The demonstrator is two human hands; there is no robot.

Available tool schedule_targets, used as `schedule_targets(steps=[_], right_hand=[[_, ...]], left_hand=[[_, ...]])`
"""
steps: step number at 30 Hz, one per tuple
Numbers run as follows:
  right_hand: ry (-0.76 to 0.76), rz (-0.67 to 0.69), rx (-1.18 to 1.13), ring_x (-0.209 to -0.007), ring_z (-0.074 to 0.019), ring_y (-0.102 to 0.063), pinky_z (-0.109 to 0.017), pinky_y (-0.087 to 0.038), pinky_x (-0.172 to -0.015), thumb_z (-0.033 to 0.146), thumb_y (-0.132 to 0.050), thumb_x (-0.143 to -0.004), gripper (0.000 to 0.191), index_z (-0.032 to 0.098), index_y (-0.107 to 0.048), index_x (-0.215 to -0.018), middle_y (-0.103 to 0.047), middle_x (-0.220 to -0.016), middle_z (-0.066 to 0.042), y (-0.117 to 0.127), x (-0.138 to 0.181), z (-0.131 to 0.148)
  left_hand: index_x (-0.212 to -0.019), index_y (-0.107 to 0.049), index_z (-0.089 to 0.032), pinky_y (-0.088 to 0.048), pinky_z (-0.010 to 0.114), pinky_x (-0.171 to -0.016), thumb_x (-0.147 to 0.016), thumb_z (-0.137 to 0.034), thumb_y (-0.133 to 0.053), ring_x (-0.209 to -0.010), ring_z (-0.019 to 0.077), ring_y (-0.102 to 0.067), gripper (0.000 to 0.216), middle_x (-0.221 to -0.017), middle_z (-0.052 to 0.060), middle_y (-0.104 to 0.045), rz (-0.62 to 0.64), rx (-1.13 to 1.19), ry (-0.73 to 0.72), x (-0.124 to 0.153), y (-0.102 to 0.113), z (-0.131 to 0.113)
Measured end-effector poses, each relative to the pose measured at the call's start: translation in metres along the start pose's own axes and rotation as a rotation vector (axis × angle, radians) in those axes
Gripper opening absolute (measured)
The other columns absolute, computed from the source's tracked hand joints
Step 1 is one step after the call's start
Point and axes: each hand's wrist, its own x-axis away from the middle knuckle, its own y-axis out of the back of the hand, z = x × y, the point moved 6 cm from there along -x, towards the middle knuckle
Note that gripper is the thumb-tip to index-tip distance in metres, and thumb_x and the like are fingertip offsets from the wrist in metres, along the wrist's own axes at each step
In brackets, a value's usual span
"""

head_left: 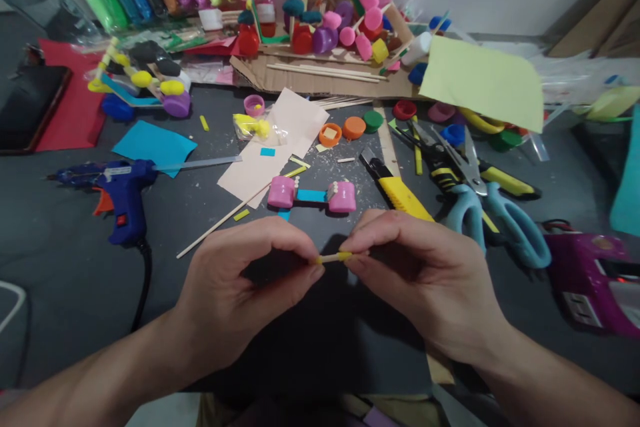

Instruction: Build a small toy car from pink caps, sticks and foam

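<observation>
My left hand (245, 280) and my right hand (420, 273) meet over the dark table, each pinching one end of a short thin wooden stick with yellow ends (333, 257). Both hands are closed on it, thumbs and forefingers pressed together. Just beyond the fingertips lies a small model of two pink bottle caps (281, 192) joined by a blue strip (311, 195). A long bare wooden stick (220, 220) lies at a slant to the left of the model.
A blue glue gun (123, 195) lies at the left, its cord running toward me. A yellow utility knife (397, 190), blue-handled scissors (493, 213) and pliers sit at the right. Bottle caps, coloured paper, cardboard and clay packs crowd the back. A purple device (585, 280) is far right.
</observation>
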Motion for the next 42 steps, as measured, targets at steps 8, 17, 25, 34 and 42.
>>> schedule_targets(steps=[8,17,25,34,42], right_hand=[[-0.007,-0.015,-0.03,-0.06,-0.0115,-0.058,-0.023,-0.048,-0.054,0.013,-0.071,-0.084,0.008,0.02,-0.071,-0.079,-0.066,-0.068,0.0,0.0,-0.0008,-0.002],[-0.068,-0.03,-0.099,-0.057,-0.0103,-0.057,-0.021,-0.045,-0.051,0.021,-0.076,-0.086,0.006,0.019,-0.073,-0.081,-0.068,-0.071,-0.001,0.0036,-0.0004,-0.0069],[-0.033,-0.051,-0.059,-0.062,-0.0111,-0.06,-0.02,-0.048,-0.054,0.014,-0.074,-0.085,0.007,0.02,-0.074,-0.082,-0.069,-0.072,-0.001,0.0032,0.0018,-0.0035],[0.047,-0.048,-0.06,-0.062,-0.0091,-0.058,-0.019,-0.046,-0.055,0.008,-0.071,-0.084,0.014,0.022,-0.072,-0.084,-0.068,-0.072,0.002,-0.0002,0.0017,0.0001],[-0.016,-0.024,-0.148,-0.065,-0.0094,-0.059,-0.019,-0.05,-0.059,0.017,-0.076,-0.086,0.013,0.024,-0.074,-0.097,-0.065,-0.077,0.002,0.0002,0.0049,-0.0087]], left_hand=[[-0.09,-0.07,-0.025,-0.054,0.016,-0.071,-0.084,-0.015,-0.075,-0.078,0.0088,-0.069,0.013,-0.084,-0.006,-0.074,0.003,0.041,0.065,0.0015,0.0002,0.0041],[-0.097,-0.07,-0.026,-0.055,0.015,-0.074,-0.086,-0.018,-0.074,-0.082,0.008,-0.069,0.015,-0.089,-0.005,-0.072,0.012,0.101,0.156,0.0024,-0.0008,0.0095],[-0.096,-0.069,-0.024,-0.054,0.013,-0.072,-0.089,-0.019,-0.073,-0.078,0.0069,-0.068,0.01,-0.085,-0.005,-0.072,0.023,0.185,0.108,0.0006,-0.0035,0.006],[-0.092,-0.069,-0.024,-0.054,0.017,-0.066,-0.091,-0.021,-0.068,-0.071,0.0088,-0.07,0.004,-0.081,-0.005,-0.072,0.042,0.163,0.132,0.0009,-0.0069,0.0083],[-0.09,-0.068,-0.027,-0.053,0.013,-0.063,-0.09,-0.017,-0.067,-0.068,0.0065,-0.068,0.01,-0.077,-0.008,-0.072,-0.018,0.141,0.101,0.003,-0.0034,0.0063]])
